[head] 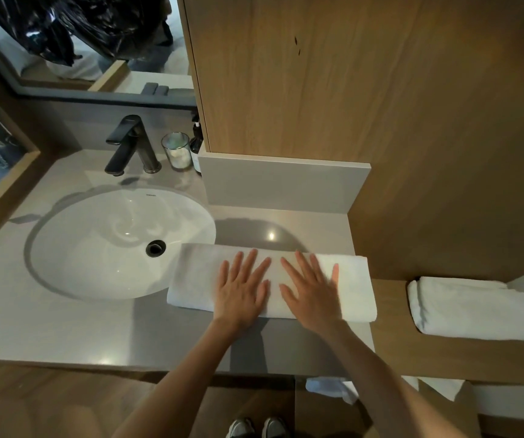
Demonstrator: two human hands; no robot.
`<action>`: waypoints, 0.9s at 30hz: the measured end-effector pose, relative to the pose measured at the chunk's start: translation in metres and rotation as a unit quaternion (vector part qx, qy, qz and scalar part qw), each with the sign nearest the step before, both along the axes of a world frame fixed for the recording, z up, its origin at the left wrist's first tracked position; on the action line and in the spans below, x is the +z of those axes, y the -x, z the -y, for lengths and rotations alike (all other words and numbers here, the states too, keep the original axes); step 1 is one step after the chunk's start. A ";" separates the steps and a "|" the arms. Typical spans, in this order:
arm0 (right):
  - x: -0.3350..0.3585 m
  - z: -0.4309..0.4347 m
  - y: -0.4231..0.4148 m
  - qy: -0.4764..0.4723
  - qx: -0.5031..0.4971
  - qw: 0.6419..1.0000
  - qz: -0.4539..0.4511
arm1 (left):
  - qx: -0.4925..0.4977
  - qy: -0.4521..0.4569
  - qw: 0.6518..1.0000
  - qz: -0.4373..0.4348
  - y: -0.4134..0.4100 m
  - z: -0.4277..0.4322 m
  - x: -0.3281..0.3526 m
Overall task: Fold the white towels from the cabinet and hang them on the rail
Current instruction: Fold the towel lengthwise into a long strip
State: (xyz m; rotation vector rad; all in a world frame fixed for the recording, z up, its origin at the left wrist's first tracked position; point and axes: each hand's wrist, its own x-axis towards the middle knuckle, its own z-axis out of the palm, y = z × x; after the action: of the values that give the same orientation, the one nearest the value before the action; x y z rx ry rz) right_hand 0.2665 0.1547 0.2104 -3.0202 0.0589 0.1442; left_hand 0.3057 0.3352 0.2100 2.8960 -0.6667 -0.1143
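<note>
Both hands lie flat, palms down and fingers spread wide, holding nothing: the left hand (241, 290) and the right hand (313, 290) press side by side on the middle of a long white terry towel folded into a narrow band (191, 279). That towel lies on the grey stone table (64, 327), just right of a white oval sink basin (80, 248), its left end near the basin's rim. The flat palms seem meant to smooth the band and set its creases, so the fold holds when it is lifted. This looks like the close of the folding step, with hanging not yet done. A second white towel, folded into a thick rectangle (472, 308), rests well to the right on a light-wood ledge (412, 352) adjoining the table, probably set aside there, ready and out of the way. Below the table's front edge, bits of white cloth (333, 388) hang down; no rail is in view, so what they hang on cannot be told. As for containers, the basin shows only its dark round drain (155, 248). A clear glass tumbler (177, 150) stands behind the basin beside a black tap (128, 143) and holds something pale and whitish, too small to identify. A dark pump bottle (196, 150) stands just beside the tumbler, against the tall wooden cabinet (317, 74), whose front is closed, so its contents are hidden.
</note>
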 end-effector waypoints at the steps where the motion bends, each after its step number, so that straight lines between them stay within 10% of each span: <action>1: 0.001 0.008 0.001 -0.012 -0.012 1.000 -0.002 | 0.009 0.008 1.000 -0.002 -0.002 -0.007 0.002; 12: 0.012 0.063 0.029 -0.028 -0.129 0.990 -0.053 | 0.134 -0.005 0.990 -0.033 -0.019 -0.077 0.008; 27: 0.017 0.040 0.058 -0.003 -0.135 0.991 -0.024 | 0.245 0.366 0.886 -0.145 -0.035 -0.111 0.017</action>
State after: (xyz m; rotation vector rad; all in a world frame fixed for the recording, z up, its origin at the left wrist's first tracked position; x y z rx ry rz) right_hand 0.2083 0.1146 0.2278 -2.9652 0.4679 0.1896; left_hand 0.3409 0.4466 0.2273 2.1510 0.0935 -0.1780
